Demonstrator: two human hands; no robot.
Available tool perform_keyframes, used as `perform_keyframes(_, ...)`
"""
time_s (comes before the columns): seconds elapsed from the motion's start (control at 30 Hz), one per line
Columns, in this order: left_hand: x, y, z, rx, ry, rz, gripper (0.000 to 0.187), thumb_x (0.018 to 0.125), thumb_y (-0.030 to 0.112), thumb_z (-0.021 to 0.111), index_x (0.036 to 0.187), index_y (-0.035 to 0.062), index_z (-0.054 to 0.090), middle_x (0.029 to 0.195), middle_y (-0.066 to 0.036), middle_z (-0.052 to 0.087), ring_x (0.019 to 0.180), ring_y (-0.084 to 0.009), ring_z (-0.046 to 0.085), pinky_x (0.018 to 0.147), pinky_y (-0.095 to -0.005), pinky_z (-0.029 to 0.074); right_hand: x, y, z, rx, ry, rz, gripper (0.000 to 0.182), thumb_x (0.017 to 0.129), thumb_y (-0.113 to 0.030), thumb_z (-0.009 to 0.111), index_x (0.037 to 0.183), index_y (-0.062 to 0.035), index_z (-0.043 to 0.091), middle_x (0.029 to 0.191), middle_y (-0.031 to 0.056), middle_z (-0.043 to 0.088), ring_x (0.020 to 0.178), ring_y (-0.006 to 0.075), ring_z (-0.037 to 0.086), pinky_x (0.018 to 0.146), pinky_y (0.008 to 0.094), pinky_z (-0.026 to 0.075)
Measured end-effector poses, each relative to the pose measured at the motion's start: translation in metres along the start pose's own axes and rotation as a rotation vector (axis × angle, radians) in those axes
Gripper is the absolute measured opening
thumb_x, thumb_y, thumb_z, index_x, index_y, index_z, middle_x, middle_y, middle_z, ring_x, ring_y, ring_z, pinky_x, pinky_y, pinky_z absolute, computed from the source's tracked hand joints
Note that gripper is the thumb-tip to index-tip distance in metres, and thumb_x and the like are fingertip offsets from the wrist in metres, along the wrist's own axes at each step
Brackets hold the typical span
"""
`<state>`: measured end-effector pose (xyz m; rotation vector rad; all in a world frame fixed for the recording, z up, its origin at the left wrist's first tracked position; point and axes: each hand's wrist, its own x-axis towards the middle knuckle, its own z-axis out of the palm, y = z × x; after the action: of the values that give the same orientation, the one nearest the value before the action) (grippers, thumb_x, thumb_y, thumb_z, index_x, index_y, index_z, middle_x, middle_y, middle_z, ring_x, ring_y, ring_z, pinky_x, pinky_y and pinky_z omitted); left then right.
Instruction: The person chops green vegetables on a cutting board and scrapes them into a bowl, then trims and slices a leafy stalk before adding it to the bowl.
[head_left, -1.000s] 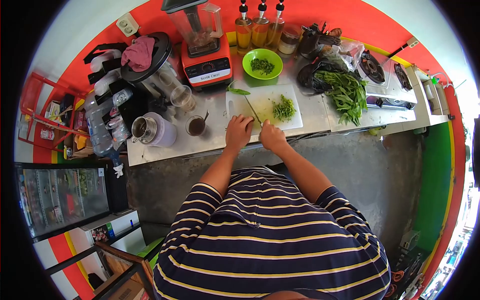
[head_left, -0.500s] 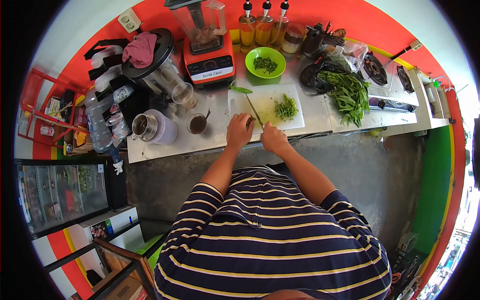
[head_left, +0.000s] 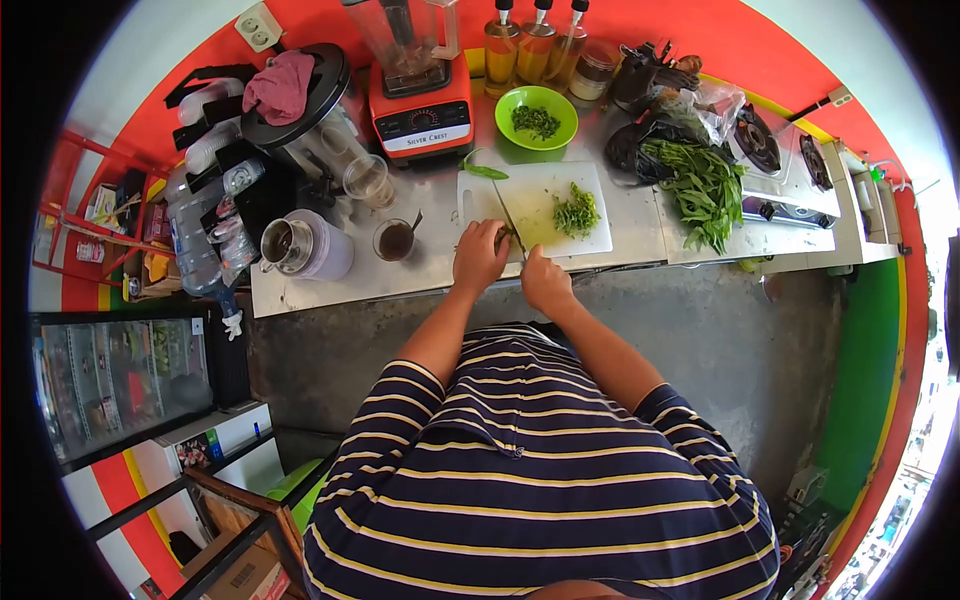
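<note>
A white cutting board lies on the steel counter in front of me. Bunched fingers of my left hand press at the board's front edge on a bit of green vegetable, mostly hidden under them. Wrapped round a knife handle is my right hand; the knife blade points away and to the left, close beside my left fingers. A pile of chopped greens sits on the right part of the board. One long green piece lies across its back left edge.
Behind the board stand a green bowl of chopped greens and a red blender. Leafy greens lie right, before a gas stove. A glass of dark drink and a metal-topped jug are left.
The view has shifted slightly. My hands stay at the front of the board, with only a small change in how the left fingers and the knife lie.
</note>
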<state>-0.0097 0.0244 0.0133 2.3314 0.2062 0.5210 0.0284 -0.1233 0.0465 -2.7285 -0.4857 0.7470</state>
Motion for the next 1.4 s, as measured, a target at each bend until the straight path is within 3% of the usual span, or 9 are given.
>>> perform_keyframes(0.3, 0.000, -0.001, -0.001, 0.062, -0.003, 0.075, 0.015, 0.088, 0.015, 0.065, 0.100, 0.0051, 0.065, 0.095, -0.010, 0.065, 0.090, -0.0335, 0.058, 0.081, -0.0439, 0.048, 0.004, 0.003, -0.008, -0.057, 0.019, -0.087, 0.029, 0.094, -0.021, 0.055, 0.113, 0.0004, 0.047, 0.102, 0.0309, 0.069, 0.098, 0.0468, 0.069, 0.089, 0.0550, 0.054)
perform_keyframes(0.37, 0.001, -0.003, -0.002, 0.049, -0.004, 0.096, 0.014, 0.088, 0.014, 0.065, 0.099, 0.0055, 0.065, 0.094, -0.010, 0.065, 0.090, -0.0331, 0.057, 0.081, -0.0437, 0.048, -0.005, -0.002, 0.003, -0.078, 0.041, -0.008, 0.021, 0.098, -0.017, 0.048, 0.110, -0.0003, 0.050, 0.099, 0.0265, 0.072, 0.097, 0.0425, 0.071, 0.084, 0.0503, 0.057)
perform_keyframes(0.47, 0.000, -0.003, 0.001, 0.044, 0.032, 0.119, 0.013, 0.088, 0.014, 0.065, 0.099, 0.0058, 0.065, 0.093, -0.010, 0.064, 0.089, -0.0326, 0.057, 0.080, -0.0440, 0.048, 0.004, 0.000, 0.011, -0.040, 0.074, -0.010, 0.022, 0.097, -0.018, 0.051, 0.109, 0.0002, 0.050, 0.098, 0.0257, 0.072, 0.095, 0.0420, 0.072, 0.082, 0.0494, 0.058)
perform_keyframes(0.57, -0.001, 0.000, -0.001, 0.055, 0.011, 0.083, 0.013, 0.088, 0.013, 0.065, 0.099, 0.0065, 0.066, 0.092, -0.010, 0.064, 0.089, -0.0326, 0.057, 0.080, -0.0439, 0.048, 0.012, -0.002, -0.001, -0.090, 0.064, -0.078, 0.027, 0.094, -0.018, 0.057, 0.109, 0.0018, 0.047, 0.100, 0.0299, 0.070, 0.096, 0.0457, 0.070, 0.085, 0.0524, 0.056)
perform_keyframes(0.9, -0.003, -0.004, -0.001, 0.034, 0.066, 0.109, 0.015, 0.088, 0.012, 0.065, 0.101, 0.0053, 0.066, 0.090, -0.011, 0.064, 0.088, -0.0342, 0.058, 0.079, -0.0447, 0.048, 0.003, -0.004, 0.015, -0.085, 0.054, -0.023, 0.029, 0.094, -0.020, 0.058, 0.111, 0.0009, 0.046, 0.100, 0.0287, 0.070, 0.097, 0.0460, 0.070, 0.084, 0.0523, 0.056)
perform_keyframes(1.0, -0.002, -0.004, -0.003, 0.045, 0.062, 0.130, 0.009, 0.089, 0.013, 0.064, 0.095, 0.0062, 0.064, 0.091, -0.010, 0.063, 0.088, -0.0331, 0.057, 0.080, -0.0444, 0.048, 0.004, 0.000, 0.011, -0.045, 0.078, -0.048, 0.030, 0.095, -0.020, 0.057, 0.113, 0.0008, 0.045, 0.101, 0.0304, 0.069, 0.097, 0.0473, 0.069, 0.086, 0.0536, 0.055)
perform_keyframes(1.17, -0.003, -0.003, -0.003, -0.021, 0.001, 0.020, 0.008, 0.089, 0.014, 0.065, 0.092, 0.0065, 0.063, 0.086, -0.009, 0.063, 0.087, -0.0322, 0.057, 0.080, -0.0443, 0.047, -0.007, 0.029, 0.005, -0.005, 0.117, 0.071, 0.031, 0.097, -0.023, 0.052, 0.113, 0.0019, 0.045, 0.104, 0.0319, 0.068, 0.099, 0.0492, 0.067, 0.087, 0.0553, 0.054)
perform_keyframes(1.33, 0.004, -0.002, 0.007, 0.071, 0.020, 0.047, 0.008, 0.089, 0.014, 0.065, 0.090, 0.0059, 0.063, 0.085, -0.010, 0.064, 0.087, -0.0318, 0.058, 0.082, -0.0450, 0.047, -0.008, 0.050, -0.013, 0.071, 0.199, 0.134, 0.035, 0.100, -0.029, 0.051, 0.114, 0.0024, 0.046, 0.105, 0.0327, 0.068, 0.100, 0.0507, 0.066, 0.088, 0.0559, 0.052)
perform_keyframes(1.4, 0.009, 0.001, 0.017, 0.102, 0.035, 0.058, 0.008, 0.089, 0.014, 0.065, 0.089, 0.0056, 0.064, 0.085, -0.010, 0.065, 0.088, -0.0317, 0.059, 0.083, -0.0449, 0.047, -0.010, 0.052, -0.016, 0.055, 0.232, 0.134, 0.036, 0.103, -0.034, 0.048, 0.113, 0.0004, 0.045, 0.104, 0.0297, 0.069, 0.098, 0.0471, 0.068, 0.085, 0.0534, 0.055)
